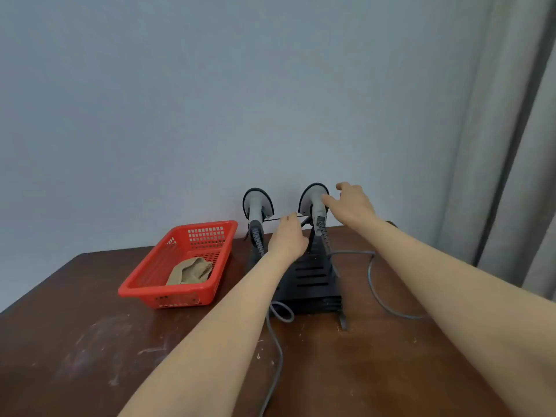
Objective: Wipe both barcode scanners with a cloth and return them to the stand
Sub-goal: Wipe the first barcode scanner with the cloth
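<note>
At the far left of the brown table [90,341] a red basket [156,288] is sitting, and the tan cloth [189,273] is lying crumpled inside it, with neither hand touching it. Just to the right, the left scanner [255,206] is hanging in the black stand [310,278], head up and handle sloping down toward the person. The left hand [287,240] is reaching in between the two scanners and resting at the stand's top bar. Only its back is showing, so I cannot tell whether the fingers are gripping anything. The right scanner [311,200] is also sitting in the stand. The right hand [352,206] is hovering at its head with fingers spread and relaxed, the thumb touching or nearly touching the neck and closing on nothing. A grey cable [376,290] is looping across the table to the right of the stand. With both scanners seated and the cloth lying in the basket, the scene is fitting either end of the job. Nothing here is showing whether any wiping is done. My reading is that the right scanner is about to be lifted, which would leave both wipes and both returns to do.
</note>
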